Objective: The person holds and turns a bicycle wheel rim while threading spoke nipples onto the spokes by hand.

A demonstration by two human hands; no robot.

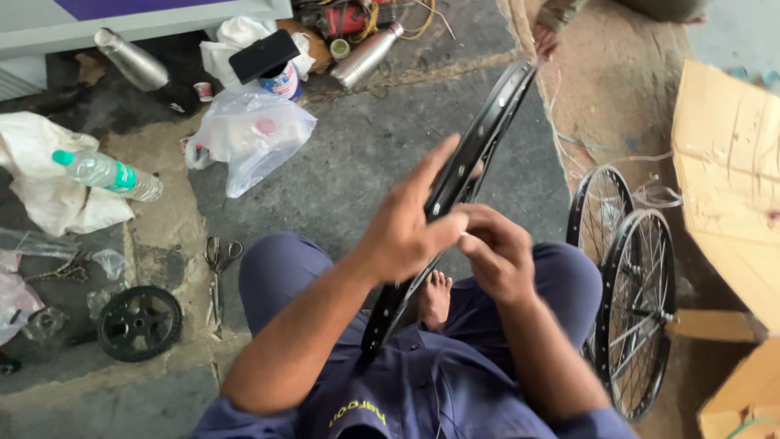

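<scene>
We lose the lower end of the black bicycle rim behind our forearm and lap, near six o'clock, and the spot where our fingers work is blurred, so we cannot tell what small part, if any, sits between them. At two o'clock a carton is cut by the frame edge, and at twelve o'clock another person's foot only just enters.

The rim stands on edge, its long axis slanting from six o'clock near our bare foot up to one o'clock. Our left hand clamps it from the left, thumb pressed against the rim's face, fingers stretched along it. Our right hand sits just beside, fingers curled together and pinching at the rim's inner edge, touching the left thumb.

The rim is glossy metal, thin and curved. At three o'clock two spoked wheels lean together, black rims with fine wire spokes. At eight o'clock lies a black toothed sprocket on rough concrete, scissors near it. At ten o'clock a clear plastic bottle rests on white cloth; at eleven, a crumpled plastic bag.
</scene>
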